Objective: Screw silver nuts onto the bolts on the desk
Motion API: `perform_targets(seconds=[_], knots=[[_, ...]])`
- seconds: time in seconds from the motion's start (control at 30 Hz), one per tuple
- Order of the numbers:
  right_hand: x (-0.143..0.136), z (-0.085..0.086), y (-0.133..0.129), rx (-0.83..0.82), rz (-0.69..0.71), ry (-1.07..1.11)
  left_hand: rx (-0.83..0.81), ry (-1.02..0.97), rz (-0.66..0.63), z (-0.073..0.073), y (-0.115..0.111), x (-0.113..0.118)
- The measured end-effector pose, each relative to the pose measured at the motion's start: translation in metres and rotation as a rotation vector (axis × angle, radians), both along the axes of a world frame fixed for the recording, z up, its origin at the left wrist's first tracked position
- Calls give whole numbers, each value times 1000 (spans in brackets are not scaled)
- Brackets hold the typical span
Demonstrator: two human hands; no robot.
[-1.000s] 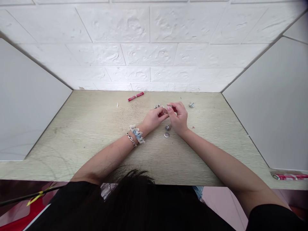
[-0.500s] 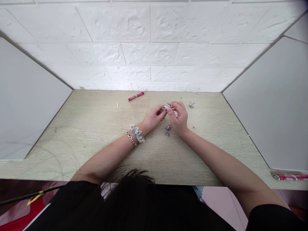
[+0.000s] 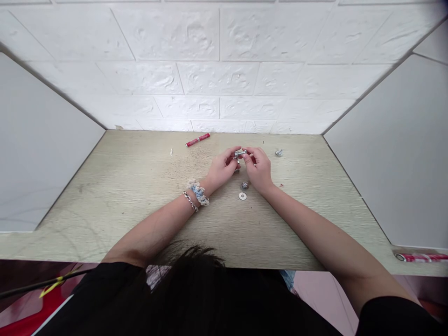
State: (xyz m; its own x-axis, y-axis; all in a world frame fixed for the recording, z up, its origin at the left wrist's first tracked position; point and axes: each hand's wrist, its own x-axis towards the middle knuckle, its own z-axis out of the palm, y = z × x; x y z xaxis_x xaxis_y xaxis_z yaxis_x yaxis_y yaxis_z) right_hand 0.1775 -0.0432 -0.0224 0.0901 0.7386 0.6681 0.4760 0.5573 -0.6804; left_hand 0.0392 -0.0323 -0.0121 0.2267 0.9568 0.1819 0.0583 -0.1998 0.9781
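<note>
A small silvery bolt [image 3: 241,153] lies roughly sideways between my two hands, above the table. My left hand [image 3: 224,165] pinches its left end, where a wider metal part sits. More metal shows under the left fingers, its kind too small to make out. My right hand [image 3: 258,168] has thumb and fingertips closed on the bolt's right end. Just below the hands, a small metal fastener [image 3: 245,185] rests on the table. A flat round washer [image 3: 242,196] lies in front of it.
A red marker-like tube [image 3: 198,140] lies near the back wall. At the back right is another small metal piece [image 3: 279,152]. A white scrap [image 3: 171,152] lies to the left. Grey panels [image 3: 395,149] bound both sides, and a red tube [image 3: 422,257] sits at the right edge.
Earlier, shiny round metal pieces showed at the fingertips; now the bolt's shank shows sideways between the hands. Both hands have turned slightly. The washer looks brighter.
</note>
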Motion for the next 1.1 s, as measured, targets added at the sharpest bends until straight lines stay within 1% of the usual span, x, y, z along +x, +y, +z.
perform_targets(seconds=[0.07,0.17,0.4,0.47,0.57,0.63,0.77,0.87,0.97,1.1], knots=[[1,-2,3,-16,7,3,13,-19,-33,0,-1,0],[2,-2,4,-20,21,-5,66,-18,-40,1,-2,0],[0,-2,3,-57,43,-45,140,57,27,6,-2,1],[-1,-2,3,-49,51,-33,133,40,35,5,-2,2],[-2,-1,1,-35,65,-16,96,-51,50,3,-2,2],[-3,0,0,-34,76,-18,98,-74,71,2,-1,1],[-4,3,-2,-51,79,-41,140,22,119,8,-3,-1],[-5,4,-3,-77,90,-53,141,71,139,13,-7,-3],[-5,3,-3,-86,90,-50,125,96,117,17,-10,-4],[-4,2,-3,-103,60,-44,54,80,74,19,-11,-3]])
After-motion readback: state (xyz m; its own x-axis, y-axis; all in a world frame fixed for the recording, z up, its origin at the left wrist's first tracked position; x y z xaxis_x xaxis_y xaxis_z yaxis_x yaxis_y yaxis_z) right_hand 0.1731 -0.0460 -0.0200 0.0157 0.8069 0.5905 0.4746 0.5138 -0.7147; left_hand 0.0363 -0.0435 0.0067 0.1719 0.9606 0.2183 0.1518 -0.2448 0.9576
